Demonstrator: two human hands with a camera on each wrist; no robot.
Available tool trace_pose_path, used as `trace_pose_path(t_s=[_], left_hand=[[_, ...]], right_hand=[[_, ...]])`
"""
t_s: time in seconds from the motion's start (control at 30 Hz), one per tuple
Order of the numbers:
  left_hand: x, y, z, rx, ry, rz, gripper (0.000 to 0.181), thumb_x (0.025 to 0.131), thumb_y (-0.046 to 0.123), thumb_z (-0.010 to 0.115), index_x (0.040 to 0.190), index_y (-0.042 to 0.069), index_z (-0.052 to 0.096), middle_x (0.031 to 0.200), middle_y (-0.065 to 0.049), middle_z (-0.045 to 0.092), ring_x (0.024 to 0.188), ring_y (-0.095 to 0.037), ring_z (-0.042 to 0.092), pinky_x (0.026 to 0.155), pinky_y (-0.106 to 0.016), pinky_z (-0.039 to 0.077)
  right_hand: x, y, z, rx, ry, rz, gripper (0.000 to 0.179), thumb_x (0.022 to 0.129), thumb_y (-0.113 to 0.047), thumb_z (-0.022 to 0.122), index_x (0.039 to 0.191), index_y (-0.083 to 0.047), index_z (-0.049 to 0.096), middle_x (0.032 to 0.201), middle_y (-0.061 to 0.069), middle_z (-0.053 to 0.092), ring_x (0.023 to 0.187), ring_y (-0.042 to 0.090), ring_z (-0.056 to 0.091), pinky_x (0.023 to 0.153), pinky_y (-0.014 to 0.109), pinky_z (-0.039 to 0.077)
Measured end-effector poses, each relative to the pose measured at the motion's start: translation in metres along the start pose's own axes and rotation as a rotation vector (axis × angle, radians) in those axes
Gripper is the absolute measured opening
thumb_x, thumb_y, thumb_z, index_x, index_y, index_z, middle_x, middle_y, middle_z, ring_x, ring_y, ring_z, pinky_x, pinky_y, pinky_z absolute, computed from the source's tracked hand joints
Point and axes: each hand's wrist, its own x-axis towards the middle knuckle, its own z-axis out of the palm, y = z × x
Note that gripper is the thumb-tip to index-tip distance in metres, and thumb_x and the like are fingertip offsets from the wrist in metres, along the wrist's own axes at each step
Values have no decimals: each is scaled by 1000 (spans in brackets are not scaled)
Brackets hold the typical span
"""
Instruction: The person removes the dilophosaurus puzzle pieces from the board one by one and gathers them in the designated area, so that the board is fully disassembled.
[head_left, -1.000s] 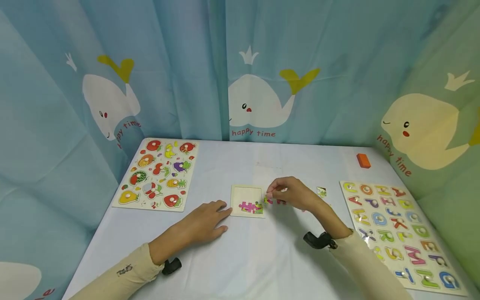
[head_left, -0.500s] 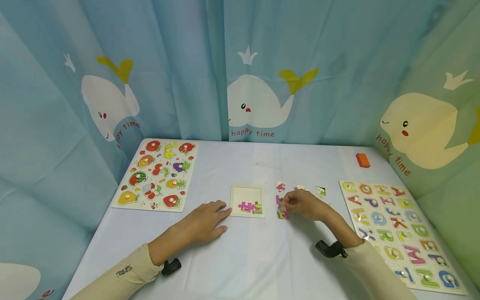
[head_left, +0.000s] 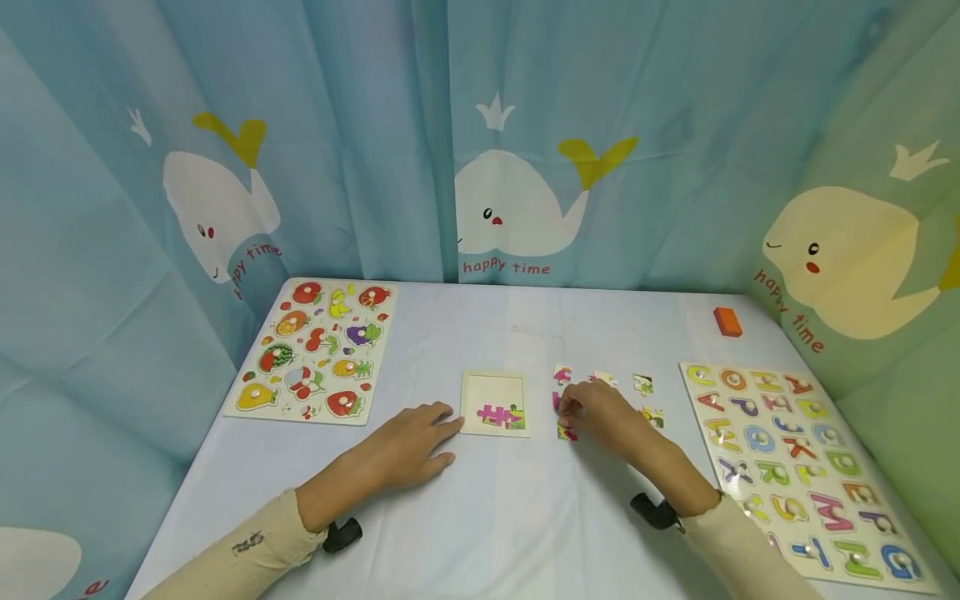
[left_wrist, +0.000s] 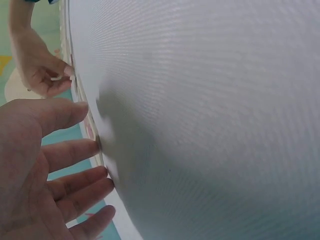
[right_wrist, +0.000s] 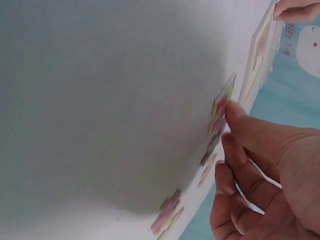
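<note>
A small square wooden puzzle tray (head_left: 492, 392) lies mid-table with joined pink and green puzzle pieces (head_left: 501, 416) in its lower part. My left hand (head_left: 408, 446) rests flat beside it, fingers spread and fingertips at its left edge. Right of the tray, my right hand (head_left: 600, 414) has curled fingers at the left column of loose pieces. Thumb and index finger pinch at a puzzle piece (right_wrist: 223, 97) low on the table; the fingers partly hide it. A pink and green piece (head_left: 567, 434) lies just below those fingers, and another piece (head_left: 562, 374) above them.
More loose pieces (head_left: 642, 384) lie right of my right hand, some partly covered by it. A fruit peg board (head_left: 315, 350) is at the left, an alphabet peg board (head_left: 795, 467) at the right. An orange block (head_left: 727, 322) sits at the back right, before the curtain (head_left: 375, 167).
My right hand has moved right, away from the tray's edge, with a green and pink piece that now lies at the bottom of the left column. The left hand stays put.
</note>
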Motion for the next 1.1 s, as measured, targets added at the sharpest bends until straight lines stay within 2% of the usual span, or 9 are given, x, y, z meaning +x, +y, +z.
trace_pose_path(t_s=[0.17,0.33,0.47,0.6,0.73,0.9,1.1], left_hand=[[-1,0,0,-5,-1,-10,54,104,33,66,153,9,57,151,-15,56,136,-32,57,116,-48,46],[-1,1,-1,-14,3,-6,54,104,32,66,152,9,58,150,-15,56,134,-32,58,115,-48,47],[-2,0,-1,-11,7,-3,54,104,32,66,152,8,58,149,-15,56,133,-32,59,114,-48,47],[-1,0,0,-7,9,4,53,104,31,66,152,9,58,149,-15,56,132,-32,59,113,-48,48],[-1,0,0,-5,12,12,53,104,31,67,151,9,58,148,-15,57,131,-31,60,113,-48,48],[0,-1,1,-4,5,5,54,104,35,66,152,11,58,149,-13,57,131,-31,60,113,-48,48],[0,-1,0,4,8,6,54,104,33,67,151,10,59,148,-15,57,131,-31,60,113,-48,49]], right_hand=[[0,-9,4,-16,24,-22,12,92,-4,80,98,-9,70,94,-1,66,90,16,62,83,38,58],[8,-27,10,52,56,-62,10,96,-6,75,105,-4,71,98,4,66,91,19,63,83,39,58],[18,-44,19,76,55,-59,15,97,-8,75,110,-3,71,100,6,65,92,21,64,84,40,58],[25,-60,30,14,55,-41,20,95,-13,78,111,-5,72,106,8,66,99,25,67,88,42,53],[28,-72,38,-71,63,-43,24,93,-22,83,108,-7,72,108,7,67,104,26,66,81,40,45],[29,-78,43,-107,65,-19,26,88,-24,88,100,-9,71,99,3,62,94,23,61,76,36,37],[30,-79,45,-104,73,-19,27,86,-23,89,99,-11,69,95,1,59,91,21,57,75,36,34]])
